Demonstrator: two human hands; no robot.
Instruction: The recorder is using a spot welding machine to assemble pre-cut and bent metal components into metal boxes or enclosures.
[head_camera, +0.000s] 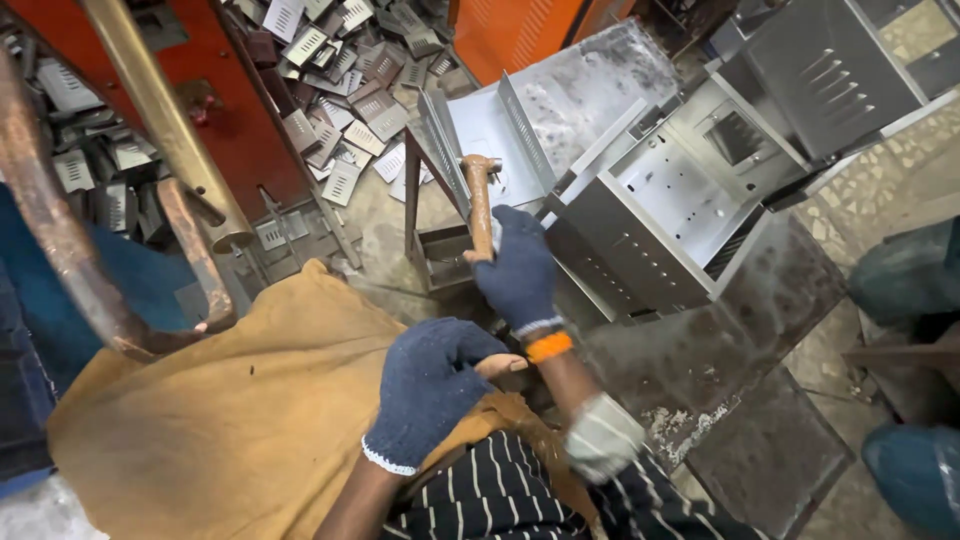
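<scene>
My right hand (520, 275), in a blue knitted glove with an orange band at the wrist, grips the wooden handle of a hammer (479, 205). The hammer head rests against a bent grey sheet-metal panel with louvred slots (500, 125), which stands on a small metal frame (440, 250). My left hand (435, 385), also in a blue glove, is curled into a fist close to my right wrist, over a brown cloth (250, 410) on my lap. A tan tip sticks out by its fingers; I cannot tell what it is.
Several small louvred plates (340, 60) lie heaped on the floor beside an orange machine (250, 130) with copper-coloured arms (160, 110). Grey perforated metal boxes (670, 200) stand at the right. Blue-clad shapes (900, 275) fill the right edge.
</scene>
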